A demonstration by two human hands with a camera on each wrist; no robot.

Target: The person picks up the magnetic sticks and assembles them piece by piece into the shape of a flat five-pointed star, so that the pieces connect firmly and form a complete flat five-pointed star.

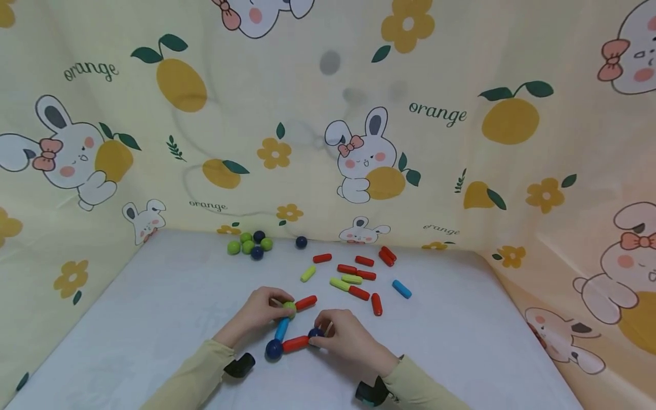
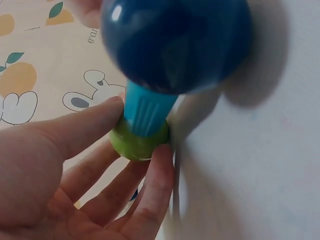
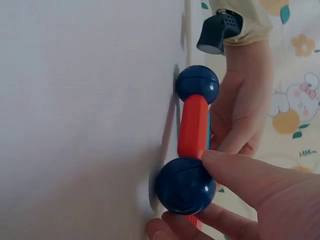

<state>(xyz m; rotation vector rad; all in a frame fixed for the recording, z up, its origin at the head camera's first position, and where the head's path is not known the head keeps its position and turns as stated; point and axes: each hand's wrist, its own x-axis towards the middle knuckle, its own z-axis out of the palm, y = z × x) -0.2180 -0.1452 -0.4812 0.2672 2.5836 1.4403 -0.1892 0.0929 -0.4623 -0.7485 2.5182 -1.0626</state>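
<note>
My left hand (image 1: pixel 262 310) pinches a green ball (image 2: pixel 136 142) between thumb and fingers. From that ball a red rod (image 1: pixel 306 302) points away to the right, and a blue rod (image 2: pixel 149 110) leads to a dark blue ball (image 1: pixel 274 350) near me. A second red rod (image 3: pixel 193 127) joins this ball to another dark blue ball (image 3: pixel 185 186), gripped by the thumb and fingers of my right hand (image 1: pixel 348 339). Together the joined pieces make an open-sided shape low over the white table. The right hand's fingers partly cover its ball in the head view.
Several loose green and dark blue balls (image 1: pixel 248 247) cluster at the back left, with one dark blue ball (image 1: pixel 301 242) apart from them. Red and yellow-green rods (image 1: pixel 351 279) lie scattered beyond my right hand, beside a lone blue rod (image 1: pixel 402 288). A printed cloth (image 1: pixel 307 114) surrounds the table.
</note>
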